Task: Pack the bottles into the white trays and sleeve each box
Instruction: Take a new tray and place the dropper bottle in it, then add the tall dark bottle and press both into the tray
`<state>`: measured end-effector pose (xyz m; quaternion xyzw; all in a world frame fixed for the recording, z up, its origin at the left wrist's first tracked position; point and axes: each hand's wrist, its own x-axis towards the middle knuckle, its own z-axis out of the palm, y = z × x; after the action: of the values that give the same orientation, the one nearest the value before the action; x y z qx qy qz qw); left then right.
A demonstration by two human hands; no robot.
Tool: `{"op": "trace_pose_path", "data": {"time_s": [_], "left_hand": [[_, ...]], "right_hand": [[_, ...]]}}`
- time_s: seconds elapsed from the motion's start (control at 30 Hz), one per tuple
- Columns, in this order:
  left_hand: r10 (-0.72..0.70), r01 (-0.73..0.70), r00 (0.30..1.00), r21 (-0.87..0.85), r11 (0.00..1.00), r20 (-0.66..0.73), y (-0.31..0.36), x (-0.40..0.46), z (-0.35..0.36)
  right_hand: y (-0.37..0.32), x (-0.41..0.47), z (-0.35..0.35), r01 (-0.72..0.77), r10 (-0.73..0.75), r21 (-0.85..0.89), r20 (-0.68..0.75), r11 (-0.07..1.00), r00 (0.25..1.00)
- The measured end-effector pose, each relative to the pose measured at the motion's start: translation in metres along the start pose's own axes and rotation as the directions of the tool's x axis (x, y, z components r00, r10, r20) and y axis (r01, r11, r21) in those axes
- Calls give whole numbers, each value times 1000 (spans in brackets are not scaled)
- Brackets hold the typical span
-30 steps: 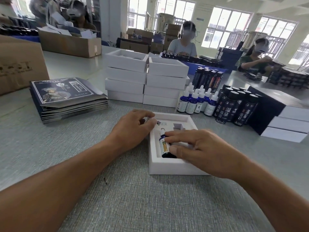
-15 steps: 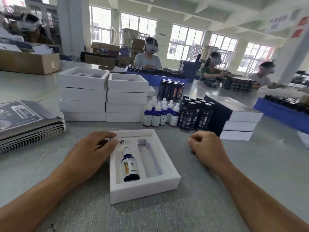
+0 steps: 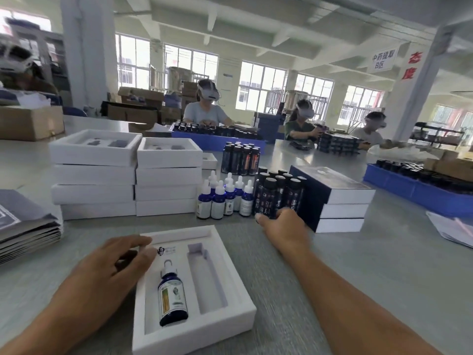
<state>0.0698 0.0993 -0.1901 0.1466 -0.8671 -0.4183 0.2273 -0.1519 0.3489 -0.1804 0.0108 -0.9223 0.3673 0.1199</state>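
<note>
A white tray (image 3: 230,326) lies in front of me on the grey table. A blue dropper bottle (image 3: 172,295) lies in its left slot; the long right slot (image 3: 208,283) holds nothing. My left hand (image 3: 107,275) rests on the tray's left rim with fingers spread. My right hand (image 3: 282,228) reaches to a cluster of tall black bottles (image 3: 279,193) and its fingers curl around the base of one of them. Several upright blue dropper bottles (image 3: 222,198) stand just left of that cluster.
Two stacks of white trays (image 3: 128,175) stand behind the open tray. Sleeved boxes (image 3: 337,201) are stacked at the right, flat dark sleeves (image 3: 25,226) at the left. More black bottles (image 3: 240,157) stand further back. Other people work at far tables with blue crates (image 3: 414,188).
My right hand left the tray, crossed the table to the right and back, and now grips a black bottle in the cluster. The view has tilted up. My left hand stays on the tray's rim.
</note>
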Motion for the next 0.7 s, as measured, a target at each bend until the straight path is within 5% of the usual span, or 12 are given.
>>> {"op": "trace_pose_path", "data": {"time_s": [0.33,0.53,0.7], "left_hand": [[-6,6,1000,9,1000,17,1,2,2],[5,-6,999,28,1000,35,1,2,2],[-7,2,997,66,998,71,1,1,2]], "right_hand": [[-14,7,17,-52,34,-136,-130,989,991],[-4,-12,-10,109,-120,102,105,989,987],[-12,-65,-49,256,-270,95,178,962,946]]}}
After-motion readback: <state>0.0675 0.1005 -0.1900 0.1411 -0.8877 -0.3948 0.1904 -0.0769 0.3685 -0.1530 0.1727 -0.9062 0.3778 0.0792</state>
